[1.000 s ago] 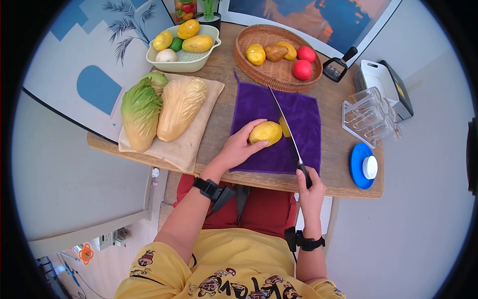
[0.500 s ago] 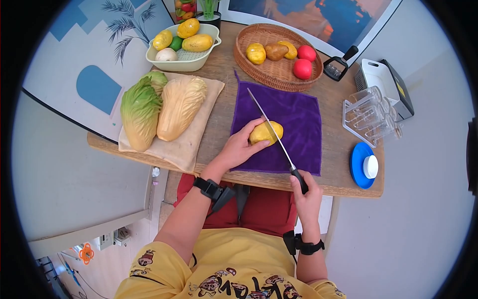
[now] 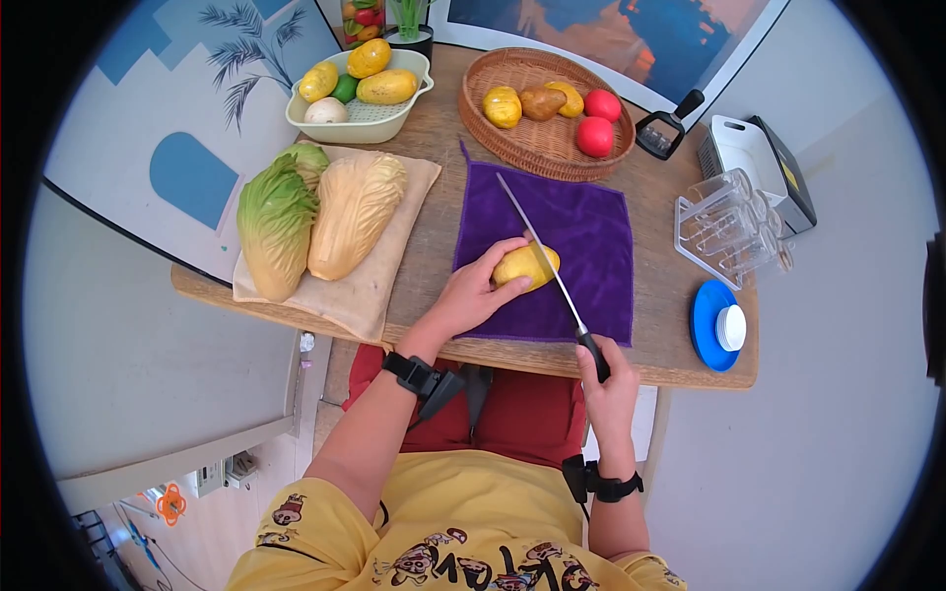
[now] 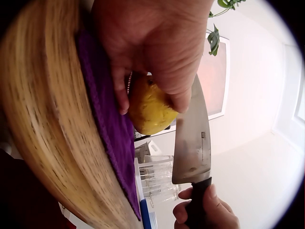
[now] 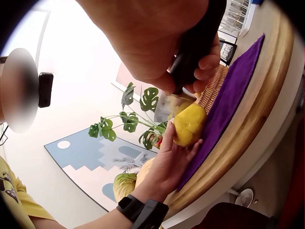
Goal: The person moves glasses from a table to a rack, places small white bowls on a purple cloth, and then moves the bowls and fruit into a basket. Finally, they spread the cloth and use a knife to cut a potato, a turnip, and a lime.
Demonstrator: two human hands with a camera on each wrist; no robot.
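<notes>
The table (image 3: 415, 251) spreads out fully in the head view, while the wrist views catch mainly its rounded wooden edge. Broad leaves of a plant (image 5: 129, 121) stand out in the right wrist view, and a few of them reach the top of the left wrist view; the head view shows only green stems rising from a dark pot. The purple cloth (image 3: 591, 227) lies flat, near the wicker basket (image 3: 485, 135), which is whole in the head view but only a strip of its side in the right wrist view. The knife (image 4: 194, 143) looks like a thin slanting line from the head, yet the left wrist view shows the flat of its wide blade. The right hand (image 3: 612, 389) is wrapped round the black handle (image 3: 592, 357), near the table's front edge. The left hand (image 3: 473, 295) grips the yellow fruit (image 3: 517, 268), thumb on the near side and fingers on the far side. That fruit sits on the cloth, just ahead of the left palm, and beyond the right hand and apart from it. The blade crosses its right part in the head view; whether the cutting edge touches its skin cannot be told.
</notes>
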